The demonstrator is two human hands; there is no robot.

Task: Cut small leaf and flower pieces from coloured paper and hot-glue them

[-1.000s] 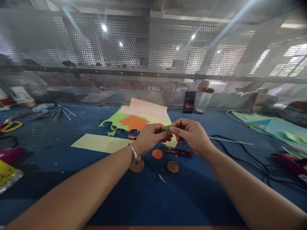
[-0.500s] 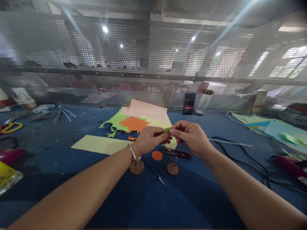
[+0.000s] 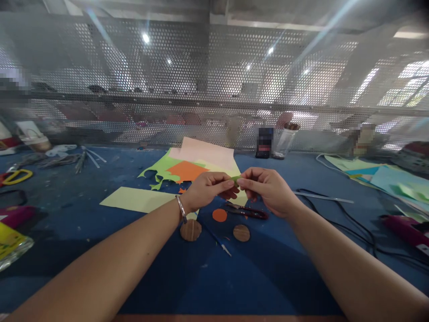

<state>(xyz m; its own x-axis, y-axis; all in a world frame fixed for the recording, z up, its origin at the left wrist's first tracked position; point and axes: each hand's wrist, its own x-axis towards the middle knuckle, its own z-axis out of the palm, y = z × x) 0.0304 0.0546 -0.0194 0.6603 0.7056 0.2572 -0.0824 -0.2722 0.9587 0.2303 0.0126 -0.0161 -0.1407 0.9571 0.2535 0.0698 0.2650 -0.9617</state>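
Observation:
A small piece of green paper [image 3: 235, 179] is pinched between my two hands above the table. My left hand [image 3: 212, 187], with a silver bangle at its wrist, grips one end of it. The fingers of my right hand [image 3: 263, 187] are closed on the other end. Below them lie an orange paper circle [image 3: 219, 215] and a pair of dark red thread snips [image 3: 250, 212]. Two round brown striped discs, one at the left [image 3: 191, 230] and one at the right [image 3: 241, 232], flank a blue pen-like tool [image 3: 219, 241] with a pale tip.
Behind my hands are cut green paper [image 3: 157, 172], an orange sheet [image 3: 186, 171] and a pale pink sheet [image 3: 208, 151]. A clear jar [image 3: 286, 141] stands near the perforated metal screen [image 3: 187, 80]. Magenta glue guns sit at the left [image 3: 15, 217] and right [image 3: 407, 232], beside black cable [image 3: 355, 226].
Both hands keep hold of the green paper. My left hand has shifted slightly, and the paper looks turned and less visible between the fingers. The things on the table have stayed put.

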